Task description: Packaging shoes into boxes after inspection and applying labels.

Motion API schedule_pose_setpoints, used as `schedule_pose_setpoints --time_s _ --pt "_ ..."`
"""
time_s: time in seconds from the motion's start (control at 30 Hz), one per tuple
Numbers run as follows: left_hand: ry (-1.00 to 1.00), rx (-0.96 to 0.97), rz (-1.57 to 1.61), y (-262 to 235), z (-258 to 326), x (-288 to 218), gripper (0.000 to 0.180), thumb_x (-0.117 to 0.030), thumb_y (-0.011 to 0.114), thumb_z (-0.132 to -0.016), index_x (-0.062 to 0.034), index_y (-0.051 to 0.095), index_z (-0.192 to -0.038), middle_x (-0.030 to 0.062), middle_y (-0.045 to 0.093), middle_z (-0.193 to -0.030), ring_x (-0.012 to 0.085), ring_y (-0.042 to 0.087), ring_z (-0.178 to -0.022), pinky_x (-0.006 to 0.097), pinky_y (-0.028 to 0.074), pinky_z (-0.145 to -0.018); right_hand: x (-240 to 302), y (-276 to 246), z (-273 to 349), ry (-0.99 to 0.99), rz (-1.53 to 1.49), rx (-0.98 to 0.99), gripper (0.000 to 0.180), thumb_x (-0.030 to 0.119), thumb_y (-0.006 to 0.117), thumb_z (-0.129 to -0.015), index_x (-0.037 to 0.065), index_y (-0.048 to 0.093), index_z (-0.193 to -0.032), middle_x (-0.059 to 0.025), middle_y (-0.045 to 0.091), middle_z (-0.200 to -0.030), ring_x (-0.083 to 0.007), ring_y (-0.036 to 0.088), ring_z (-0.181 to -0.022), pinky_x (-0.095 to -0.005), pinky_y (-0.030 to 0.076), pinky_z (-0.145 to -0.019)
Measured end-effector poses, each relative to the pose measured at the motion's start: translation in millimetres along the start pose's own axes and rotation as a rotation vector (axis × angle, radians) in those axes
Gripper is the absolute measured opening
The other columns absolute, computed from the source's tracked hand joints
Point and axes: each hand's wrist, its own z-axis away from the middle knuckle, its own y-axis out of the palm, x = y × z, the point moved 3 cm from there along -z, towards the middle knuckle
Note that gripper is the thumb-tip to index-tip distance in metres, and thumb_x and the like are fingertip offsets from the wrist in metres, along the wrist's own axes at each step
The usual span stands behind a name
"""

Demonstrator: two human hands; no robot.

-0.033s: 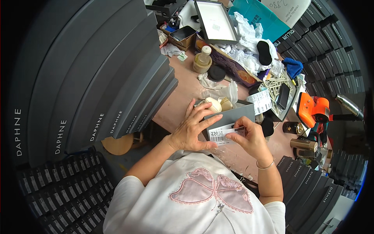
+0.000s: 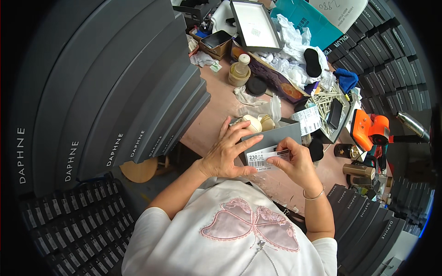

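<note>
A grey shoebox [image 2: 283, 136] without a lid stands in front of me at the table edge. A pair of cream shoes [image 2: 251, 123] shows inside it, partly covered by my fingers. My left hand [image 2: 225, 149] is spread over the box's left corner, fingertips by the shoes and the thumb near the label. A white barcode label [image 2: 258, 158] lies against the near end of the box. Pinched between my right thumb and fingers is the label's right part, and my right hand [image 2: 293, 161] covers that end.
Tall stacks of dark shoeboxes [image 2: 115, 83] rise at the left. Behind the box are a glue bottle [image 2: 241, 66], a black lid [image 2: 256, 86] and a carton of white paper [image 2: 294, 60]. A label sheet [image 2: 307, 120], an orange tool [image 2: 371, 128] and a brown flask [image 2: 358, 171] lie rightward.
</note>
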Motion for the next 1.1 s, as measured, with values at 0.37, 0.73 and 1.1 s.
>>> schedule_pose_setpoints --time_s 0.37,0.73,1.1 --pt "-0.014 -0.015 -0.003 1.0 -0.1 0.2 0.071 -0.052 0.070 -0.074 -0.0126 0.054 -0.130 0.0092 0.049 -0.121 0.0295 0.035 -0.130 0.061 0.009 -0.110 2.9 2.8 0.0 -0.048 0.068 -0.058 0.033 0.018 0.079 -0.073 0.001 0.054 -0.084 -0.0128 0.060 -0.074 -0.0241 0.059 -0.063 -0.0329 0.045 -0.058" --pt "-0.011 -0.016 0.006 1.1 -0.3 1.0 0.068 -0.048 0.070 -0.074 -0.0135 0.053 -0.130 0.0101 0.049 -0.120 0.0300 0.033 -0.131 0.060 0.009 -0.111 5.6 3.3 -0.1 -0.034 0.066 -0.068 0.031 0.016 0.079 -0.073 0.001 0.054 -0.084 -0.0128 0.060 -0.075 -0.0229 0.059 -0.063 -0.0323 0.046 -0.058" --pt "-0.010 -0.038 0.011 1.8 -0.7 1.3 0.066 -0.047 0.071 -0.075 -0.0137 0.055 -0.129 0.0088 0.050 -0.119 0.0295 0.035 -0.129 0.060 0.010 -0.111 9.0 4.9 -2.0 -0.038 0.065 -0.092 0.031 0.013 0.079 -0.073 0.000 0.054 -0.085 -0.0121 0.060 -0.075 -0.0214 0.060 -0.062 -0.0309 0.048 -0.057"
